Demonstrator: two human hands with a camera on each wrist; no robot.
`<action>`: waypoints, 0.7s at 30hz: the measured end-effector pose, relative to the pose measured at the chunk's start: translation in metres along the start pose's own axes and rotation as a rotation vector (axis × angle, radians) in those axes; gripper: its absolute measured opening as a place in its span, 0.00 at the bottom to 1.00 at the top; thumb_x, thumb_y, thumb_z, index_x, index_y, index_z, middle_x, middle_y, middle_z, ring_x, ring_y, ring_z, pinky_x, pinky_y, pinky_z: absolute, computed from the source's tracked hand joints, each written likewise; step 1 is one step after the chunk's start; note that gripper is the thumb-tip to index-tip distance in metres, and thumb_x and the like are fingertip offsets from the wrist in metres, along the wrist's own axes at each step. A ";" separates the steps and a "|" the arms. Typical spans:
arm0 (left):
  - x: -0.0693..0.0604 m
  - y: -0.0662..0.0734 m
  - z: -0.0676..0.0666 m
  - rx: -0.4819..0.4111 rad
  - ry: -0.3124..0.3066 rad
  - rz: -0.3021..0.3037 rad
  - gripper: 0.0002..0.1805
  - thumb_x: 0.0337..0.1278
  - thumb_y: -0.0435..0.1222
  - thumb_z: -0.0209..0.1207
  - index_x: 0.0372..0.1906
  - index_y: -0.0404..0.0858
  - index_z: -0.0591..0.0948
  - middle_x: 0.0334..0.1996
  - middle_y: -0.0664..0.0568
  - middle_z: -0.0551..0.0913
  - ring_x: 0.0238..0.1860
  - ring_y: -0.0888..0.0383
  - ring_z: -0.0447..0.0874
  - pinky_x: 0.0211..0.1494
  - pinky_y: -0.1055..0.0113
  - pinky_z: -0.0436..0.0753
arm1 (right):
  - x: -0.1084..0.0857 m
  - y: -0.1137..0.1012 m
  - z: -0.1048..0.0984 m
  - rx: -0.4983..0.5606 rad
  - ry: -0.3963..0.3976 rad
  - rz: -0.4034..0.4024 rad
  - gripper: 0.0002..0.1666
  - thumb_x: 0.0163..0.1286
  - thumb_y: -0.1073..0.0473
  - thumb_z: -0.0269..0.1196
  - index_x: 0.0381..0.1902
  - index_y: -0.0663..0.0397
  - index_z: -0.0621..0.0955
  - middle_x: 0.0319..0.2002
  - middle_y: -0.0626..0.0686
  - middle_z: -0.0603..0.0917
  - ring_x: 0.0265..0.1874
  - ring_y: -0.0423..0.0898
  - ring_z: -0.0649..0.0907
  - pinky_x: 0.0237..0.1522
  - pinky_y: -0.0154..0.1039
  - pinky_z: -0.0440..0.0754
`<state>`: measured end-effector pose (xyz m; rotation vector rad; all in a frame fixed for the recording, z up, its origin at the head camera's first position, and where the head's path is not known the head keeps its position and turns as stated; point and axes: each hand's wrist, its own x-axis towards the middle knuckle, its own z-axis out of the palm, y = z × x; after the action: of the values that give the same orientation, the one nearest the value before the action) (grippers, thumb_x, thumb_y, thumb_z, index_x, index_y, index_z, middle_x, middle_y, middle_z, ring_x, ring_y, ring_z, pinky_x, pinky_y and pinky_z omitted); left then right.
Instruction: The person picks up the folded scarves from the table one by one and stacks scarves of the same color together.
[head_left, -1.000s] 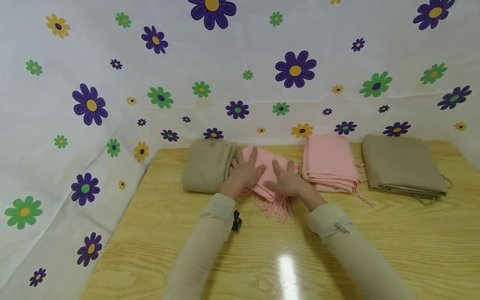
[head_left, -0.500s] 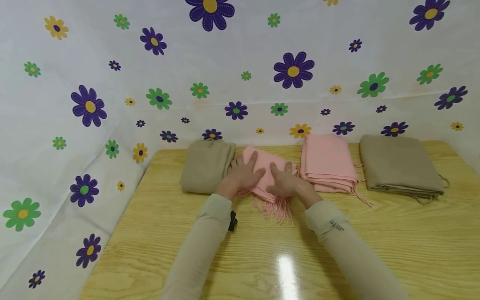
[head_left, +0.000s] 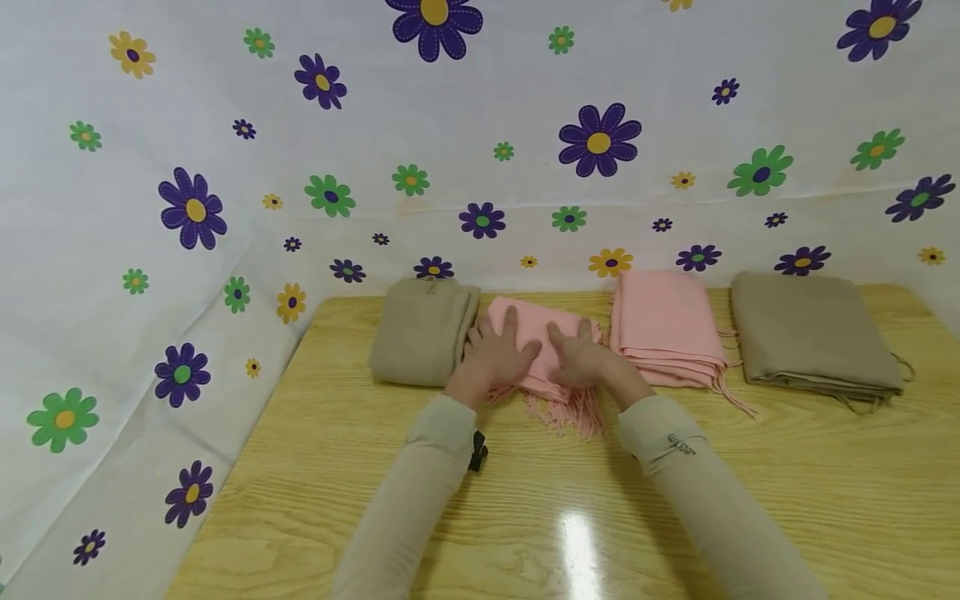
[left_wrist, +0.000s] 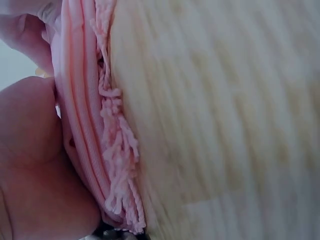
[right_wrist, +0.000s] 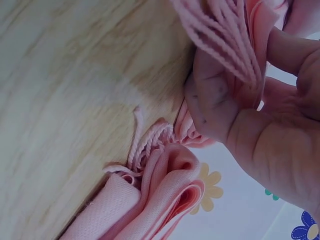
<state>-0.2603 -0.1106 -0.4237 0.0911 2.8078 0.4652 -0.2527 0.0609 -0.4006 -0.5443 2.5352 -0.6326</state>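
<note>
A folded pink fringed scarf (head_left: 534, 315) lies between my hands in the head view, its tassels (head_left: 566, 419) spilling from the near edge. My left hand (head_left: 495, 354) rests on its left side with fingers spread. In the left wrist view, the scarf's layered edge (left_wrist: 80, 100) stands beside the palm. At the right side my right hand (head_left: 585, 358) grips the edge. The right wrist view shows the thumb over the edge and bent fingers (right_wrist: 212, 95) beneath and beside the fringe.
A folded beige scarf (head_left: 420, 333) sits close to my left hand. Another folded pink scarf (head_left: 667, 321) is just right of my right hand, with a larger beige one (head_left: 813, 325) beyond. A flowered cloth (head_left: 465, 100) hangs behind the wooden table (head_left: 300, 500).
The head view has shifted slightly. Both hands stay on the pink scarf, its near edge and fringe now drawn a little farther back. The other scarves have not moved.
</note>
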 end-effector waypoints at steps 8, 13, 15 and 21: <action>0.000 0.001 0.005 0.031 0.016 -0.027 0.46 0.71 0.65 0.33 0.80 0.46 0.33 0.76 0.29 0.31 0.76 0.32 0.34 0.75 0.41 0.48 | 0.001 -0.004 0.001 -0.036 0.029 0.028 0.49 0.72 0.60 0.60 0.79 0.61 0.44 0.73 0.79 0.39 0.74 0.70 0.33 0.68 0.64 0.59; -0.002 0.003 0.006 0.037 0.018 -0.037 0.46 0.71 0.65 0.33 0.80 0.45 0.33 0.76 0.29 0.32 0.76 0.32 0.35 0.75 0.41 0.48 | 0.000 -0.005 0.001 -0.017 0.040 0.045 0.49 0.72 0.62 0.60 0.79 0.59 0.45 0.73 0.79 0.35 0.74 0.68 0.34 0.67 0.63 0.63; -0.003 0.003 0.006 0.043 0.019 -0.042 0.46 0.71 0.65 0.32 0.80 0.45 0.33 0.76 0.29 0.32 0.76 0.32 0.35 0.75 0.41 0.48 | -0.001 -0.005 0.001 -0.001 0.040 0.051 0.49 0.72 0.63 0.59 0.80 0.58 0.44 0.73 0.79 0.32 0.74 0.68 0.33 0.67 0.63 0.64; -0.005 0.004 0.007 0.065 0.025 -0.049 0.46 0.71 0.65 0.31 0.80 0.44 0.33 0.76 0.28 0.33 0.76 0.33 0.35 0.75 0.41 0.49 | 0.000 -0.004 0.002 0.023 0.051 0.050 0.48 0.72 0.65 0.58 0.80 0.57 0.45 0.73 0.78 0.30 0.74 0.68 0.32 0.67 0.63 0.63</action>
<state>-0.2534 -0.1049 -0.4270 0.0306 2.8424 0.3661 -0.2505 0.0568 -0.3999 -0.4612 2.5771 -0.6645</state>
